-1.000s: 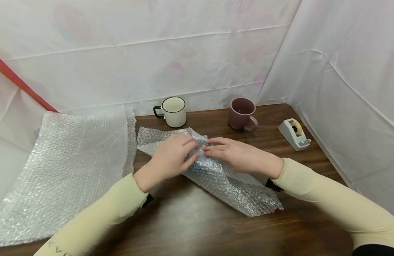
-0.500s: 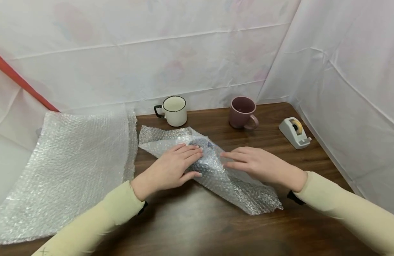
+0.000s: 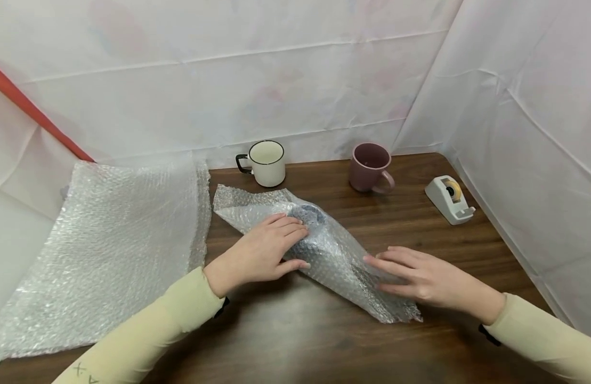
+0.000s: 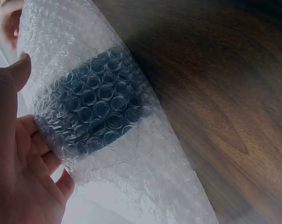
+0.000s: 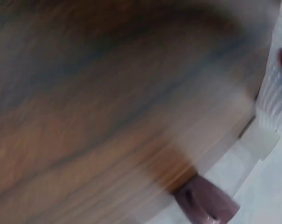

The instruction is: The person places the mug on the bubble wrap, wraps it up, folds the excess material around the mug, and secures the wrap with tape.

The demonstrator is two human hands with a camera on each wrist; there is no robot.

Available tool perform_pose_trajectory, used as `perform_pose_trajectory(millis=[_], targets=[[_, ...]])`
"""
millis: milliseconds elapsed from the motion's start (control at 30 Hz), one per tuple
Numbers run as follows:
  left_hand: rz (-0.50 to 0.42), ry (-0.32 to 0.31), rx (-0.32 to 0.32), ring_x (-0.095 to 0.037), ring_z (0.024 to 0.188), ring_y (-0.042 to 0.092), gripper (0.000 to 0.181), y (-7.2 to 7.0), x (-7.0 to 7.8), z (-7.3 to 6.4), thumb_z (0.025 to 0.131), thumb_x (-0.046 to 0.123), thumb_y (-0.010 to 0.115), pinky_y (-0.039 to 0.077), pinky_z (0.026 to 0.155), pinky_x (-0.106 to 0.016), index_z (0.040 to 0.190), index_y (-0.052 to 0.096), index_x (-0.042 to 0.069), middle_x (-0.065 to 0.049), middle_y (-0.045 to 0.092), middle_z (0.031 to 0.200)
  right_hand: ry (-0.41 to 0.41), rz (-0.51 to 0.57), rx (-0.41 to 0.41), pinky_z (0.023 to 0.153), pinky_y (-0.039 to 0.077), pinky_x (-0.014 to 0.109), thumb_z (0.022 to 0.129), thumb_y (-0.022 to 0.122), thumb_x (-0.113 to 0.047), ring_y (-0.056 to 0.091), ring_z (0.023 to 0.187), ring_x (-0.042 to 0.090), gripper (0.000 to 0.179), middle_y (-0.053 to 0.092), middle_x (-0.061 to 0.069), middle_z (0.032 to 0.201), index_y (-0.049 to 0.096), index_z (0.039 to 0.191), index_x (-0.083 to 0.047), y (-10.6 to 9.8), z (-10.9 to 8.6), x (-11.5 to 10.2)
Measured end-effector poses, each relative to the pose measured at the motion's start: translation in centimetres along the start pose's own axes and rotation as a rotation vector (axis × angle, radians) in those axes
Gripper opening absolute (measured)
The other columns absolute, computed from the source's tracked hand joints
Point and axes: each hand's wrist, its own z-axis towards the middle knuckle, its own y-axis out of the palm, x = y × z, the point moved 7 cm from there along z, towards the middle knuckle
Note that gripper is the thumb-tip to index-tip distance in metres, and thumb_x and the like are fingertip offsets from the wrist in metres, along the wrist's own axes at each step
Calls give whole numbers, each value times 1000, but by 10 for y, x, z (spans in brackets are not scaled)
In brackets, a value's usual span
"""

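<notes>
A sheet of bubble wrap (image 3: 340, 253) lies folded over a blue, rounded object (image 4: 101, 100), whose exact kind the wrap hides. My left hand (image 3: 264, 249) rests on the wrap beside that object, fingers laid on top and thumb apart on the near side; the left wrist view shows the fingers only slightly bent. My right hand (image 3: 422, 277) is over the right end of the sheet with its fingers extended and spread. Whether those fingertips touch the plastic cannot be told. In the blurred right wrist view, only a bit of a finger shows at the right edge.
A white enamel mug (image 3: 268, 168) with a black handle and a mauve mug (image 3: 369, 168) stand at the back. A tape dispenser (image 3: 450, 200) sits at the right. More bubble wrap (image 3: 127, 250) is spread at the left on the wooden table (image 3: 295, 341), before white curtains.
My right hand has left the middle of the wrap and moved right and nearer me, to the sheet's right end. My left hand has flattened onto the wrap and stayed there.
</notes>
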Motion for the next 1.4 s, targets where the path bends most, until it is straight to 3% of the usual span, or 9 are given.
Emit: perform_pose_trajectory(millis=[133,267,400,533,833,933,1167,1267,1400], targets=[[-2,2,-7,-23,124,53,61,0,0,1,93,55,62,30,114,-42,129,63,5,-6,64,128,-17,70,137,85,54,44,105,48,-13,65,104,34,32,63,23,126,75,89,-8,-11,22,0],[-3,3,-12,-23,124,53,61,1,2,2,94,56,60,30,114,-42,129,63,6,-6,64,128,34,149,329,78,56,39,100,61,-18,67,91,31,22,70,19,111,75,89,-5,-27,47,16],[4,8,-14,-23,125,53,62,2,3,3,94,57,59,30,115,-43,130,63,6,-6,64,129,144,226,400,82,55,35,101,60,-20,66,92,30,23,69,17,107,75,89,-6,-30,66,40],[16,14,-15,-23,125,53,64,2,3,4,93,59,59,31,114,-44,129,64,7,-6,64,129,315,305,401,80,51,28,100,63,-26,64,96,24,24,69,12,108,76,89,-10,-19,81,65],[63,32,-34,-24,120,54,55,4,3,2,92,60,59,30,114,-45,115,67,11,-4,67,119,651,300,418,68,50,27,75,88,-18,64,85,15,19,70,3,97,77,86,-7,18,107,107],[66,12,-54,-24,123,51,53,7,3,0,92,59,60,25,116,-47,115,66,12,-5,65,119,726,300,397,67,52,26,76,88,-20,64,81,13,19,70,1,95,77,86,-8,29,109,112],[-21,-37,-109,-25,140,36,78,3,0,-9,90,68,51,10,121,-48,136,58,5,-9,53,143,855,337,288,72,52,29,82,84,-26,64,85,11,21,69,-2,97,76,92,-10,52,109,114],[-90,-67,-46,-26,139,39,79,-6,-1,-12,93,69,48,15,120,-46,136,59,4,-9,55,142,877,340,249,74,52,30,83,82,-28,65,88,12,21,68,-2,96,75,93,-11,60,109,115],[-123,-156,156,-24,117,56,66,-24,1,-14,93,66,52,42,103,-41,114,70,6,-5,67,119,881,329,252,71,51,30,83,83,-28,63,83,12,20,67,-2,92,75,91,-11,61,109,116]])
